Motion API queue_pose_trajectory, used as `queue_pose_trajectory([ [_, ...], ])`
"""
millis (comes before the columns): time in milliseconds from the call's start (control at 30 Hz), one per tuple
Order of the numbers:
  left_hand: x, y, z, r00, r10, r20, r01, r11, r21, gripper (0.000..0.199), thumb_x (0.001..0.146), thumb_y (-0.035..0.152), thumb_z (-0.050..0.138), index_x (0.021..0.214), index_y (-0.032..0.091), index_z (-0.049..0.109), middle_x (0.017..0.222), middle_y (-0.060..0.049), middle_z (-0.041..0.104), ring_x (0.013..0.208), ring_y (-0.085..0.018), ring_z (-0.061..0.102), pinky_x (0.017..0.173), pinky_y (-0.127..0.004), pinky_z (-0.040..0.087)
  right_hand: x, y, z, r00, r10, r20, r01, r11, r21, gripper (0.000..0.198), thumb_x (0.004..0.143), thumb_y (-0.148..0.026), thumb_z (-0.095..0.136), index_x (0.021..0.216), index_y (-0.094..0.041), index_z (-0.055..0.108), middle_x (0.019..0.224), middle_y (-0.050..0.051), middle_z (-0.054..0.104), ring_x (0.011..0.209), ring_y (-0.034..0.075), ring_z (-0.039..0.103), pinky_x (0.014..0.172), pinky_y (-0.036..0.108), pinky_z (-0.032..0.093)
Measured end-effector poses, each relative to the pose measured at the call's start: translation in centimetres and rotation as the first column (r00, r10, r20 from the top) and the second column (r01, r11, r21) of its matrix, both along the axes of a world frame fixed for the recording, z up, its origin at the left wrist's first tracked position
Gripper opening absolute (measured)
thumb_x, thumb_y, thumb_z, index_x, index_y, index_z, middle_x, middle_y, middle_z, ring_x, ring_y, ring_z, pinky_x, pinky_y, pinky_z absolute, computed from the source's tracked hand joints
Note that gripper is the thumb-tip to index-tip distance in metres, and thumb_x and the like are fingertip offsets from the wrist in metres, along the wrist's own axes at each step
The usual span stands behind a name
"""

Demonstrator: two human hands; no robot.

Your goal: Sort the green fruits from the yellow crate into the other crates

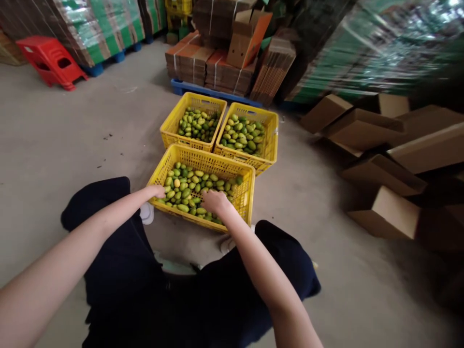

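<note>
I am reaching both hands into the near crate (247, 193) at frame centre, left hand (156, 191) curled on its rim, right hand (214, 201) cupped over the fruit (188, 186), fingers hidden, risking bruising it by pressing.

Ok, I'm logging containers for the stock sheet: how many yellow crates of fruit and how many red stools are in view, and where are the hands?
Yellow crates with green fruit: 3, near one, back left, back right
Red stool: 1
Total: 4
Left hand and right hand are both in the near crate, on the fruit.
</note>
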State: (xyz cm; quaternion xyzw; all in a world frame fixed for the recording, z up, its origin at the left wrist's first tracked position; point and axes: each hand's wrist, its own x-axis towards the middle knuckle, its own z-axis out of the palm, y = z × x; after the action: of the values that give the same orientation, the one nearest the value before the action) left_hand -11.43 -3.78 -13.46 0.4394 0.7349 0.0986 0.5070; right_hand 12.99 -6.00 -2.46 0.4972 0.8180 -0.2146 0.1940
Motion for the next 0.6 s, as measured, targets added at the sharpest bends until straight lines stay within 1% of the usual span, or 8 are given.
queue_pose_trajectory([
  [67, 0.5, 0.3, -1.0, 0.997, 0.05, 0.059, -0.052, 0.998, 0.021, 0.026, 0.092, 0.035, 0.058, 0.106, 0.013, 0.063, 0.106, -0.006, 0.065, 0.092, -0.019, 0.063, 0.08, -0.036, 0.055, 0.8, -0.2, -0.2, 1.0, -0.019, 0.004, 0.019, 1.0, -0.009, 0.034, 0.088, -0.02, 0.055, 0.121, -0.011, 0.06, 0.121, 0.025, 0.065, 0.114, 0.036, 0.062, 0.093, 0.046, 0.045],
  [133, 1.4, 0.8, -2.2, 0.991, 0.088, 0.106, -0.092, 0.995, 0.041, 0.025, 0.093, 0.033, 0.055, 0.087, 0.011, 0.064, 0.085, -0.004, 0.065, 0.084, -0.017, 0.063, 0.075, -0.028, 0.054, 1.6, -0.7, -0.5, 0.999, -0.041, 0.011, 0.041, 0.999, -0.024, 0.033, 0.088, -0.02, 0.056, 0.12, -0.011, 0.06, 0.12, 0.025, 0.065, 0.113, 0.037, 0.062, 0.093, 0.048, 0.044],
  [200, 2.4, 1.7, -3.5, 0.986, 0.102, 0.131, -0.11, 0.993, 0.053, 0.031, 0.094, 0.031, 0.051, 0.071, 0.013, 0.06, 0.069, -0.004, 0.061, 0.084, -0.018, 0.062, 0.072, -0.022, 0.051, 2.4, -1.3, -0.7, 0.998, -0.062, 0.02, 0.062, 0.997, -0.041, 0.034, 0.087, -0.02, 0.055, 0.12, -0.01, 0.06, 0.119, 0.026, 0.065, 0.111, 0.039, 0.062, 0.092, 0.049, 0.044],
  [233, 3.0, 2.3, -4.1, 0.986, 0.1, 0.134, -0.109, 0.993, 0.055, 0.033, 0.094, 0.031, 0.051, 0.067, 0.014, 0.058, 0.065, -0.005, 0.06, 0.087, -0.019, 0.062, 0.073, -0.022, 0.05, 2.8, -1.6, -0.8, 0.997, -0.068, 0.023, 0.069, 0.996, -0.051, 0.036, 0.087, -0.02, 0.055, 0.121, -0.01, 0.06, 0.118, 0.027, 0.064, 0.11, 0.04, 0.062, 0.091, 0.049, 0.044],
  [300, 3.9, 3.6, -5.2, 0.99, 0.081, 0.117, -0.088, 0.995, 0.056, 0.029, 0.09, 0.031, 0.056, 0.066, 0.014, 0.058, 0.067, -0.007, 0.062, 0.097, -0.023, 0.061, 0.079, -0.024, 0.048, 3.5, -2.2, -0.7, 0.998, -0.059, 0.025, 0.061, 0.995, -0.082, 0.038, 0.087, -0.02, 0.055, 0.124, -0.009, 0.059, 0.117, 0.027, 0.064, 0.109, 0.04, 0.062, 0.09, 0.048, 0.045],
  [400, 5.0, 6.2, -6.7, 0.999, 0.013, 0.046, -0.015, 0.998, 0.057, 0.019, 0.08, 0.031, 0.068, 0.072, 0.015, 0.062, 0.084, -0.013, 0.068, 0.112, -0.029, 0.058, 0.089, -0.032, 0.046, 4.2, -2.8, -0.5, 0.999, -0.036, 0.017, 0.037, 0.99, -0.136, 0.042, 0.086, -0.023, 0.058, 0.126, -0.011, 0.058, 0.114, 0.026, 0.065, 0.107, 0.04, 0.063, 0.089, 0.048, 0.046],
  [500, 5.3, 9.1, -8.4, 0.995, -0.08, -0.052, 0.082, 0.995, 0.049, 0.024, 0.076, 0.038, 0.07, 0.079, 0.015, 0.063, 0.098, -0.016, 0.068, 0.117, -0.03, 0.056, 0.092, -0.034, 0.044, 4.3, -3.0, -0.8, 0.999, -0.047, -0.008, 0.046, 0.992, -0.117, 0.046, 0.085, -0.021, 0.059, 0.129, -0.011, 0.057, 0.114, 0.026, 0.065, 0.105, 0.04, 0.062, 0.091, 0.051, 0.046],
  [600, 5.3, 11.4, -10.3, 0.969, -0.177, -0.174, 0.181, 0.983, 0.006, 0.033, 0.075, 0.045, 0.068, 0.087, 0.014, 0.064, 0.103, -0.017, 0.068, 0.114, -0.031, 0.059, 0.091, -0.035, 0.044, 3.7, -3.1, -1.5, 0.998, -0.064, 0.005, 0.064, 0.993, -0.101, 0.05, 0.086, -0.016, 0.053, 0.136, -0.009, 0.052, 0.123, 0.029, 0.061, 0.114, 0.041, 0.058, 0.098, 0.056, 0.04],
])
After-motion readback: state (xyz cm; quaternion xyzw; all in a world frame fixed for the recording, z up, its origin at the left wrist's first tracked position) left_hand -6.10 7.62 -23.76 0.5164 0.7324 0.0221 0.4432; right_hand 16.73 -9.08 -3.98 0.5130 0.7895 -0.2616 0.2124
